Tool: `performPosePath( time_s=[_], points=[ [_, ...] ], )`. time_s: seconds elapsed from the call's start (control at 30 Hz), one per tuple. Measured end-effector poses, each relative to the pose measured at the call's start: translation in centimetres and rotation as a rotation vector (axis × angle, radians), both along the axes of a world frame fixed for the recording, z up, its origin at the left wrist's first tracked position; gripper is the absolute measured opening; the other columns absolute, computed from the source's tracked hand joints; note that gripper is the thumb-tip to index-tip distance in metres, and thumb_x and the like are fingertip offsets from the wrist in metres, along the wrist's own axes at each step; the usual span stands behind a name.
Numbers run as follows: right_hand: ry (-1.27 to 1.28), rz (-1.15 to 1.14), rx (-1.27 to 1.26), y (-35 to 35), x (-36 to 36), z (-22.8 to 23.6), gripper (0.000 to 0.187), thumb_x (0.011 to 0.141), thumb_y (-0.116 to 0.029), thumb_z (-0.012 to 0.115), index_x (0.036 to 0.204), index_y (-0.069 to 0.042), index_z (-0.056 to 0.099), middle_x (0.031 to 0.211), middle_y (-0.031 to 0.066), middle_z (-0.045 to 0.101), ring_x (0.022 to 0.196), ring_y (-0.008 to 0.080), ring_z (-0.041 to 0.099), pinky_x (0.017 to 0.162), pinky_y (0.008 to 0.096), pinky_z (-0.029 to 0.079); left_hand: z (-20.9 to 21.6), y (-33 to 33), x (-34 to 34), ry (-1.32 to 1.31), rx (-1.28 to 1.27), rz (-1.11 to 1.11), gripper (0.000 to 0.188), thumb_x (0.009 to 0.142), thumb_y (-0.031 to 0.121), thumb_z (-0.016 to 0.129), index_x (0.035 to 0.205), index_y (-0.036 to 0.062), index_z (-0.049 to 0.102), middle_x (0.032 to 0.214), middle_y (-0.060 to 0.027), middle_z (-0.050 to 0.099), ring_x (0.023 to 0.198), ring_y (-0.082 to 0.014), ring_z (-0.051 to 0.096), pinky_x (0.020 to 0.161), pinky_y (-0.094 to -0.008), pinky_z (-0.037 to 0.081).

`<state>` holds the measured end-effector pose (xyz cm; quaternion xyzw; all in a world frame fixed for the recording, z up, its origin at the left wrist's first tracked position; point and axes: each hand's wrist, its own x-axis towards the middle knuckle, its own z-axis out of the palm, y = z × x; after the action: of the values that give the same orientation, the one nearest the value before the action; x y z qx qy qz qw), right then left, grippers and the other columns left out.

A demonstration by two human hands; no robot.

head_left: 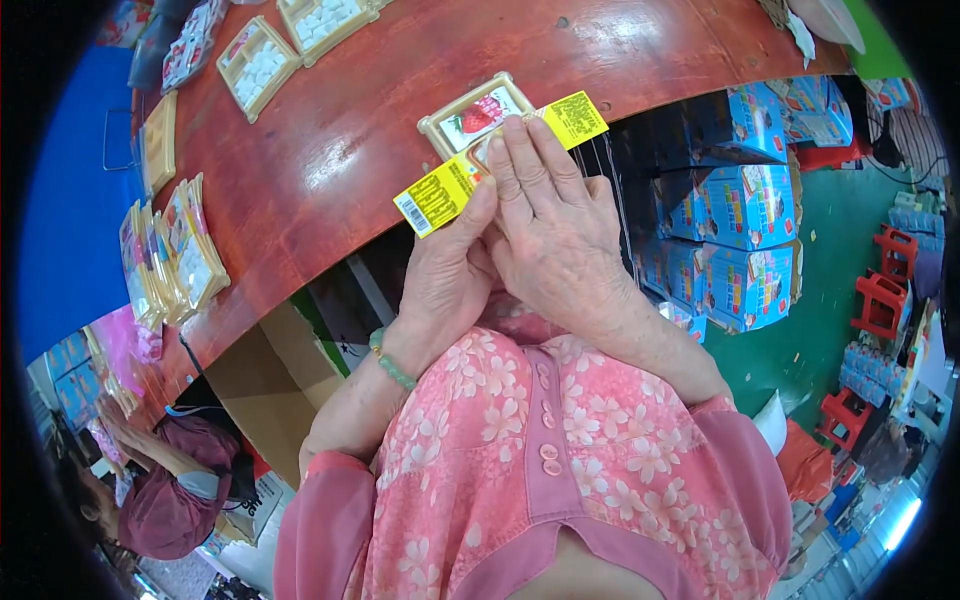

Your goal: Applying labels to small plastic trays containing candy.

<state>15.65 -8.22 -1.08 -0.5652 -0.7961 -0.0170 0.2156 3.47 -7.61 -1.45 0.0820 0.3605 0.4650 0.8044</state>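
A beige divided tray (430,124) with a strawberry picture card (478,114) in it rests at the table's near edge. Across its near part lies a yellow printed card strip (440,204), its two ends sticking out past the tray. My left hand (448,275) has its thumb on the strip and holds it against the tray from the near side; its other fingers are mostly hidden. Stretched out flat, the fingers of my right hand (562,215) press on the strip's middle and cover part of the tray.
Trays of white pieces (258,68) stand at the table's far left. Stacked filled trays (170,255) lean at the left edge. Blue printed boxes (745,245) are piled on the right, beyond them red stools (880,300). A co-worker (170,490) sits at lower left near an open cardboard box (275,385).
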Motion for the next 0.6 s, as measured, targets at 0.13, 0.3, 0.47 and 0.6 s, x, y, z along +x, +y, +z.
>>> performPosePath(
  time_s=[0.13, 0.3, 0.47, 0.6],
  points=[
    [-0.053, -0.042, 0.011, -0.2, -0.1, 0.0, 0.061, 0.073, -0.024, 0.066, 0.125, 0.002, 0.049, 0.135, 0.0152, 0.044, 0.129, 0.0240, 0.038, 0.072, 0.0363, 0.039, -0.1, 0.2, 0.6, 0.034, -0.044, 0.105, 0.036, 0.088, 0.013, 0.061, 0.121, 0.0047, 0.051, 0.115, -0.0039, 0.058, 0.103, -0.0136, 0.056, 0.089, -0.0296, 0.045],
    [0.143, 0.039, -0.210, -1.0, 0.5, 2.0, 0.073, 0.072, -0.031, 0.070, 0.129, 0.003, 0.043, 0.138, 0.0169, 0.039, 0.130, 0.0266, 0.035, 0.079, 0.0387, 0.040, -0.6, -0.1, 0.3, 0.040, -0.057, 0.119, 0.037, 0.088, 0.012, 0.061, 0.123, 0.0041, 0.050, 0.116, -0.0048, 0.058, 0.103, -0.0142, 0.056, 0.089, -0.0301, 0.045],
    [0.188, 0.063, -0.178, -1.8, 2.0, 2.4, 0.065, 0.075, -0.024, 0.069, 0.128, 0.002, 0.045, 0.137, 0.0179, 0.041, 0.127, 0.0271, 0.040, 0.094, 0.0432, 0.038, -1.3, -0.5, -0.5, 0.078, -0.020, 0.060, 0.035, 0.088, 0.012, 0.060, 0.121, 0.0027, 0.051, 0.113, -0.0054, 0.059, 0.103, -0.0153, 0.057, 0.088, -0.0318, 0.047],
    [0.548, -0.021, 0.089, -1.2, 2.9, 0.8, 0.037, 0.073, -0.002, 0.069, 0.109, 0.001, 0.061, 0.115, 0.0168, 0.060, 0.105, 0.0265, 0.058, 0.089, 0.0358, 0.044, -0.1, -0.7, 0.2, 0.091, 0.083, 0.048, 0.034, 0.088, 0.011, 0.060, 0.120, 0.0015, 0.051, 0.111, -0.0065, 0.060, 0.099, -0.0164, 0.059, 0.086, -0.0319, 0.049]
  ],
)
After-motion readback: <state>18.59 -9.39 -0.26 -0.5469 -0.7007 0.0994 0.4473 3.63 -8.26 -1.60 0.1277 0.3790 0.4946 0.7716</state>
